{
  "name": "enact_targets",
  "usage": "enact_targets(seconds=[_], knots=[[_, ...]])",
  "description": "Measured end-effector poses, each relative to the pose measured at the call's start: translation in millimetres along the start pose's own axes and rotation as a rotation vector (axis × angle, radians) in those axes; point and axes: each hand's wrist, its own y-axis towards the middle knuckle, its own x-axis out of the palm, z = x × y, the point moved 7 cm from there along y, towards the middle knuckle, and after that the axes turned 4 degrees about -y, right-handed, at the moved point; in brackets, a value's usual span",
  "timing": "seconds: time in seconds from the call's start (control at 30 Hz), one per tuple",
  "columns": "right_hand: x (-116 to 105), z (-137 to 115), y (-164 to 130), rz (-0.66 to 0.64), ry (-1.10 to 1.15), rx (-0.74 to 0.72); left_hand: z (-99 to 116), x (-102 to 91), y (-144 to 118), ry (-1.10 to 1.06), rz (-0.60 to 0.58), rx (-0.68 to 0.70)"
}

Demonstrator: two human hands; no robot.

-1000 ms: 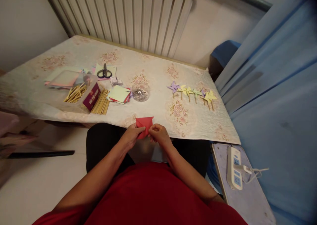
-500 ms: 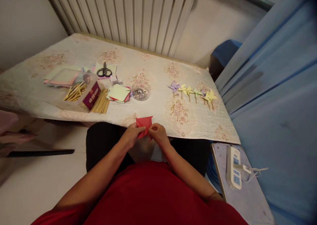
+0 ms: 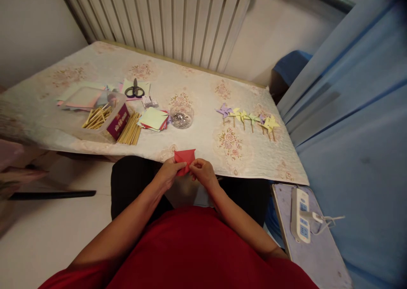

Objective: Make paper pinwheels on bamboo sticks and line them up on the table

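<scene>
A red sheet of paper (image 3: 185,155), with slits or folds running toward its middle, is held above my lap at the table's front edge. My left hand (image 3: 171,170) grips its left side, the thumb lying across the front. At the paper's right side my right hand (image 3: 202,170) is closed in a pinch on the edge or a corner; its fingertips partly hide what they grip. Beyond my hands lie a stack of cut coloured paper squares (image 3: 154,118) and a clear round dish (image 3: 181,118) of small shiny metal pieces.
Left on the floral-covered table (image 3: 203,132) are a clear plastic box (image 3: 108,130) of thin sticks, a stick bundle (image 3: 130,130), black scissors (image 3: 135,90) and small boxes (image 3: 149,101). Several paper pinwheels (image 3: 243,116) lie right. A power strip (image 3: 300,215) rests on a side stand.
The red paper has tilted slightly between my hands, and my right fingertips have shifted a little along its edge. The things on the table have stayed put.
</scene>
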Motion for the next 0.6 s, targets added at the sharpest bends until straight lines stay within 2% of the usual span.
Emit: enact_targets(seconds=[0.23,0.53,0.6], knots=[[0.0,-0.2,1.3,0.019,-0.008,-0.003,0.7,1.8,0.3,-0.009,-0.032,0.003],[2.6,2.1,2.9,0.018,-0.005,0.008,2.6,0.8,-0.3,0.011,0.008,0.015],[-2.9,3.6,4.4,0.064,-0.028,-0.008,2.9,-1.0,-0.4,0.008,0.027,0.016]])
